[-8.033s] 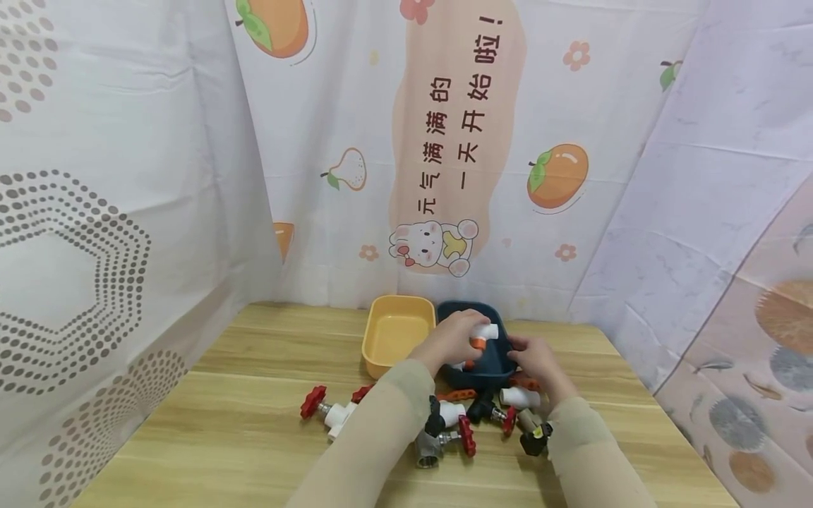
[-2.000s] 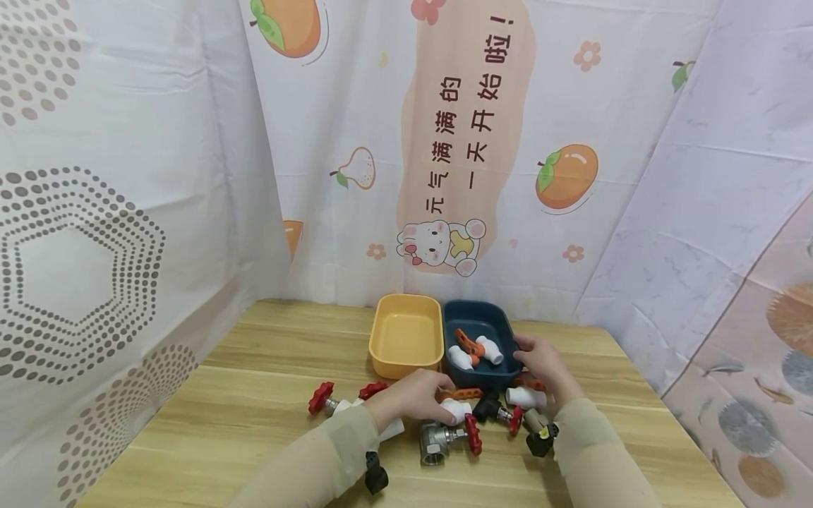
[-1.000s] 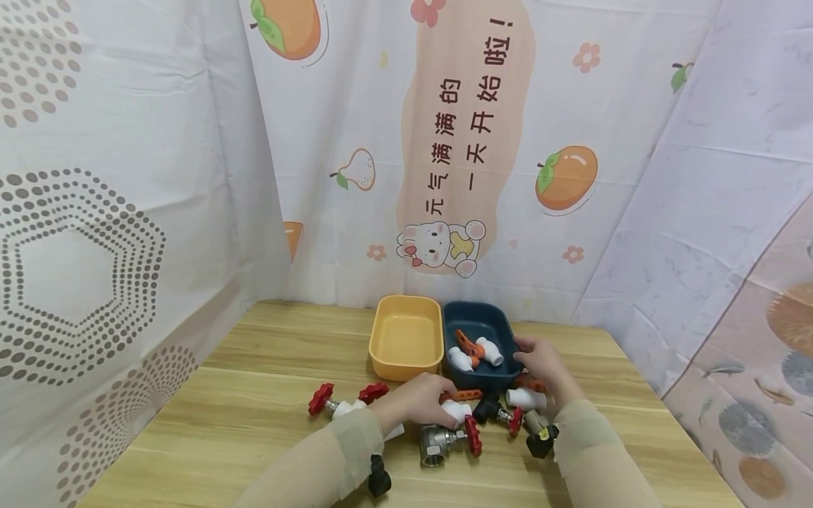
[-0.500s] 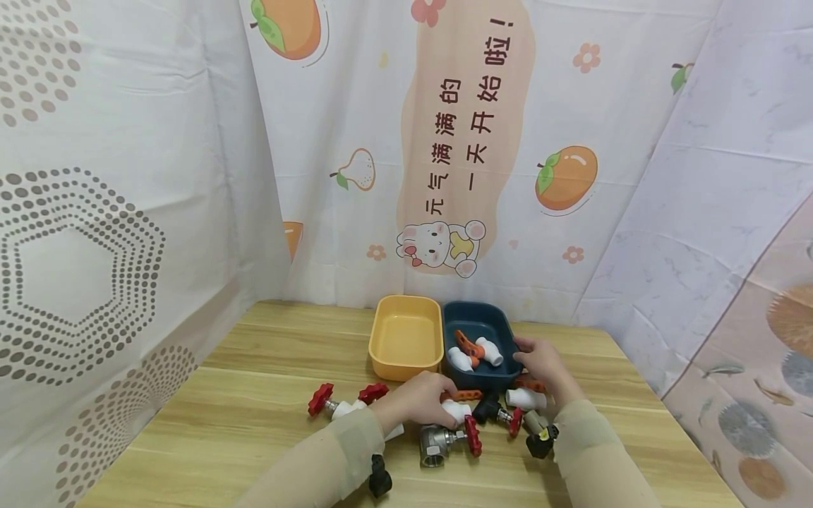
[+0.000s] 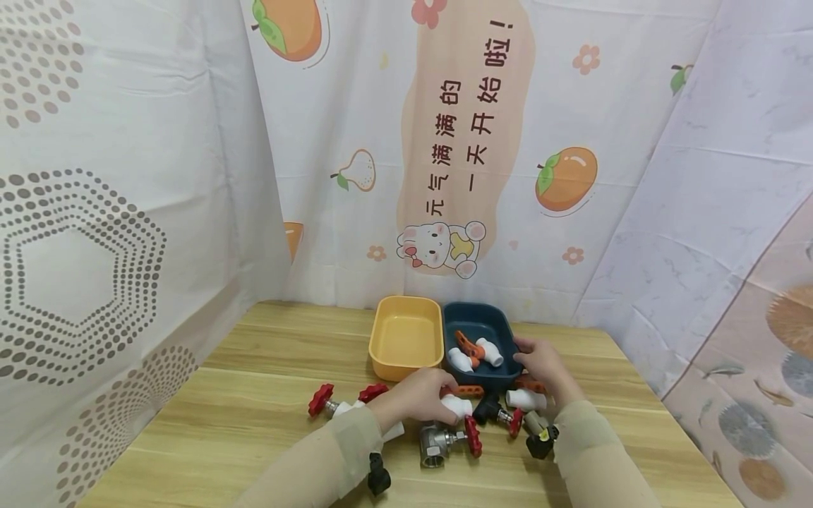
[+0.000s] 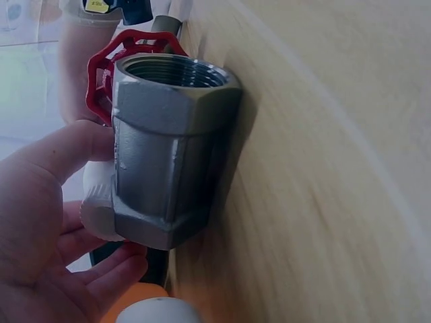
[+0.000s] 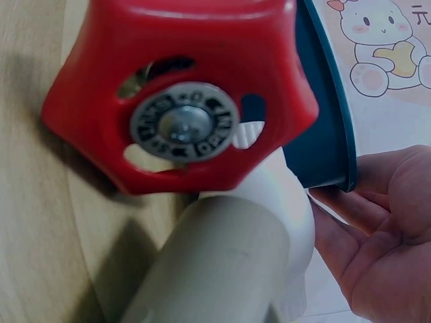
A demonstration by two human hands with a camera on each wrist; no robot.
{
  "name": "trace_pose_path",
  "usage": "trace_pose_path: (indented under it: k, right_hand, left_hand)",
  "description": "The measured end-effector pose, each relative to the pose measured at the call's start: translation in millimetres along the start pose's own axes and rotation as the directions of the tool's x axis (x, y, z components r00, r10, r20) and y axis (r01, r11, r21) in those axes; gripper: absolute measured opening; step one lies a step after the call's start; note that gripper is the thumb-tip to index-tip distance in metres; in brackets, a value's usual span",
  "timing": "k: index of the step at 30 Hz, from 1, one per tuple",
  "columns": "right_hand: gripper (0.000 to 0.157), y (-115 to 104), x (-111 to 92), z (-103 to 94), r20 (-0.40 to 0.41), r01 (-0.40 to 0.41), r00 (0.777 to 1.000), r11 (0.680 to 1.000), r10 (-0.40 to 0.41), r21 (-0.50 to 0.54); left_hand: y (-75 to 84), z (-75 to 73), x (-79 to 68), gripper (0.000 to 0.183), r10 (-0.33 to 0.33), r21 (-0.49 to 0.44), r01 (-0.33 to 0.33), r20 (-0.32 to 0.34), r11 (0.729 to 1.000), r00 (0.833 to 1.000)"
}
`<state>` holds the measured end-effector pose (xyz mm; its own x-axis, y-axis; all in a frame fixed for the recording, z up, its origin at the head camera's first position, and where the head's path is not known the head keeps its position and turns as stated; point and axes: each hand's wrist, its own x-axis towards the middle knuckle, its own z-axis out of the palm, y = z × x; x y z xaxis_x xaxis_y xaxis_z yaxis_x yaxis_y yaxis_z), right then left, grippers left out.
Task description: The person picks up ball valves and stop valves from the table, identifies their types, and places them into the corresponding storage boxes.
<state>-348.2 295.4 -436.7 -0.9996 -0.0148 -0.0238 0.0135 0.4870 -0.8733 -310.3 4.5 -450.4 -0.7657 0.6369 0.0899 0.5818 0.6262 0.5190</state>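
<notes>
My left hand (image 5: pixel 422 396) pinches a white ball valve (image 5: pixel 459 405) with an orange lever handle (image 5: pixel 471 389), in front of the bins. In the left wrist view the thumb and fingers lie around this white valve (image 6: pixel 100 205), partly hidden by a grey metal gate valve (image 6: pixel 161 155) with a red handwheel. My right hand (image 5: pixel 545 361) grips the right rim of a dark blue bin (image 5: pixel 484 381). Inside that bin lie two white ball valves (image 5: pixel 490 351) with orange handles. The right wrist view shows fingers (image 7: pixel 337 235) at the bin's edge, with a red handwheel (image 7: pixel 202 171) close to the camera.
A yellow bin (image 5: pixel 406 331) stands left of the blue one. Around the hands lie white valves with red handwheels (image 5: pixel 321 399), a black valve (image 5: pixel 379 476), a black valve with red wheel (image 5: pixel 492 409), another white valve (image 5: pixel 526 399) and a grey-brown fitting with black handle (image 5: pixel 540 441).
Eight seconds ago my left hand held a white valve over the blue bin; it then came down to another white valve and has just raised it slightly. My right hand stays at the rim.
</notes>
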Motion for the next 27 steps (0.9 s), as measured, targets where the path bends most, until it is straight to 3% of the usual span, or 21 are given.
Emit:
trace_pose_path:
  k: [5,15,27]
  right_hand:
    - [0.050,-1,0,0.0,0.004,-0.002,1.000,1.000,0.002,0.001]
    - [0.050,0,-1,0.3,0.005,-0.015,1.000,1.000,0.015,0.003]
    - [0.050,1,0,0.2,-0.008,-0.013,1.000,1.000,0.012,-0.025]
  left_hand:
    - [0.3,-1.9,-0.2,0.045,0.020,0.008,-0.020,-0.009,1.000,1.000]
    - [9.9,-17.9,-6.3,0.047,-0.017,-0.058,0.016,-0.025,0.998,1.000]
    - [15.4,-31.4,-15.6,0.046,-0.002,-0.075,0.001,-0.017,0.997,1.000]
